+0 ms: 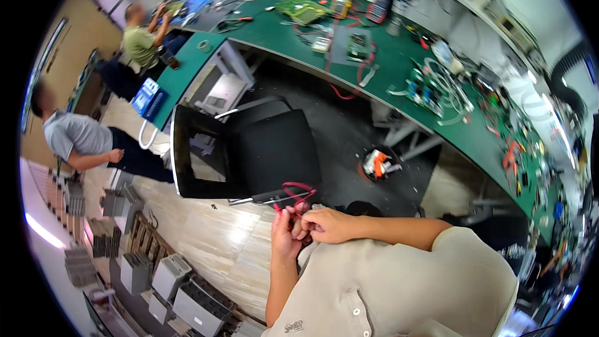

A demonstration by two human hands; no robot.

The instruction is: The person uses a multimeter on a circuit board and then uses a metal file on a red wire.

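My left hand [286,236] and my right hand [331,224] meet in front of my body, fingers curled together around a red cord [296,190]. The cord forms a loop that rises above my fingers, over the lower part of a black office chair [265,150]. The left thumb points up along the cord, and the right hand lies across the left fingertips. Exactly what sits between my fingers is partly hidden.
A green workbench [399,75] holds circuit boards, meters and cables. Beneath it is a bin [374,171]. One person [84,143] stands at the left; another [143,43] sits beyond. Grey metal cases [187,296] lie at the lower left.
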